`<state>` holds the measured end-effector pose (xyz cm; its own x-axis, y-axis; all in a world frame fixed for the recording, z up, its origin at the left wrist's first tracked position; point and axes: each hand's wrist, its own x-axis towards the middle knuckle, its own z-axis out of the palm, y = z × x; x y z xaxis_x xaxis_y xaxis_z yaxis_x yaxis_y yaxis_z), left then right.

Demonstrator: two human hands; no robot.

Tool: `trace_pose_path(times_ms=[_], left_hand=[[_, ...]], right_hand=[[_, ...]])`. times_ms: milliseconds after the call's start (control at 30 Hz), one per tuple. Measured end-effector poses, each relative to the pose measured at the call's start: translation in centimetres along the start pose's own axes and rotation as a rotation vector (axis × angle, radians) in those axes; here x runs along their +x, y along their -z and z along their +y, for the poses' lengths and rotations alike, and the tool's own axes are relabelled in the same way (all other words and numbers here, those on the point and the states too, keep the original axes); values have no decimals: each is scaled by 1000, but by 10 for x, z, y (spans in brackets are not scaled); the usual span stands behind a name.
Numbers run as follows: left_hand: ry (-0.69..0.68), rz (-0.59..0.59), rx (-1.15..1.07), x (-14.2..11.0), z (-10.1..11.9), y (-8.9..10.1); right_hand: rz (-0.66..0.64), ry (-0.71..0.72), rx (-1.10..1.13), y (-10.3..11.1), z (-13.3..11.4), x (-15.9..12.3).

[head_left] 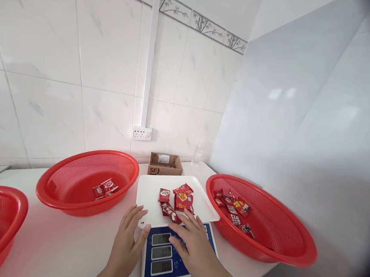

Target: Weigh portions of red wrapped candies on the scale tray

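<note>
Several small red and dark-red snack packets (pixel 184 200) lie on the white pan (pixel 148 195) of a digital scale. Below the pan, the blue panel (pixel 158 276) of the scale shows three displays. My left hand (pixel 127 240) is at the pan's front left corner, fingers apart, holding nothing. Over the panel and the pan's front edge reaches my right hand (pixel 194 244), its fingers spread close to the nearest dark-red packet (pixel 170 212). Whether its fingertips touch that packet I cannot tell.
A red basket (pixel 89 158) holding a few packets stands left of the scale, and another red basket (pixel 292 245) with several packets stands right. A third basket (pixel 9 210) is cut off at the left edge. Behind the pan are a cardboard box (pixel 165 171) and a clear container (pixel 197 154).
</note>
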<state>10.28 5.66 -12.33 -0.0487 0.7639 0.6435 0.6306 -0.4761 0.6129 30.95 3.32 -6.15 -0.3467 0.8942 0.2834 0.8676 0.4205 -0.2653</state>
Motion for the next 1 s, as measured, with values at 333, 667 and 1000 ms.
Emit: trace_pose_path(times_ms=[333, 667, 1000], left_hand=[[2, -15, 23, -1, -4, -2], [28, -27, 47, -2, 0, 1], [48, -42, 65, 0, -2, 1]], right_hand=[[41, -10, 48, 2, 10, 8], [262, 7, 43, 10, 19, 40], [324, -50, 138, 19, 44, 6]])
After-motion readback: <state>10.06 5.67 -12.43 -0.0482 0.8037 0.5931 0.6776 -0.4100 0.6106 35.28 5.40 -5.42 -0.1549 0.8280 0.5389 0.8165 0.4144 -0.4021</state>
